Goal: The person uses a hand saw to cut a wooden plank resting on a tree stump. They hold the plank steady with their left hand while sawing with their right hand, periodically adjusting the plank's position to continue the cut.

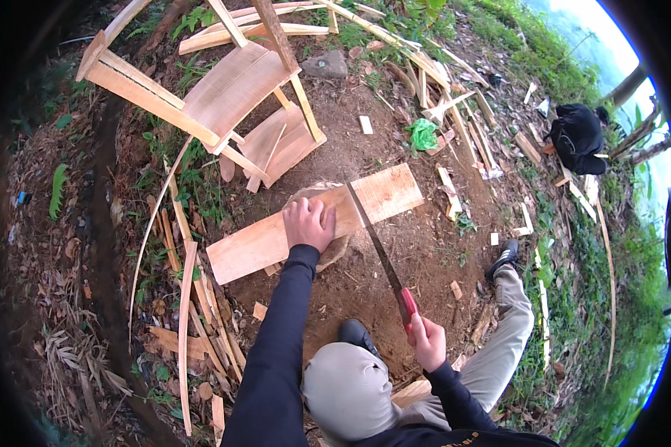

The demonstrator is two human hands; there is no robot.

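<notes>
A long, pale wooden board lies slantwise across a tree stump, both its ends jutting past the stump. My left hand presses on the board's top left of its middle, fingers bent against the wood. In my right hand is the red handle of a handsaw, fingers wrapped round it. The saw's long, dark blade slants up and away to the left, its far part crossing the board to the right of my left hand. A line in the wood shows beside the blade.
Beyond the board, at the far left, stands a wooden chair frame. Long wood strips lie at left. A grey stone, a green plastic bag and several offcuts dot the soil. A dark bundle sits far right.
</notes>
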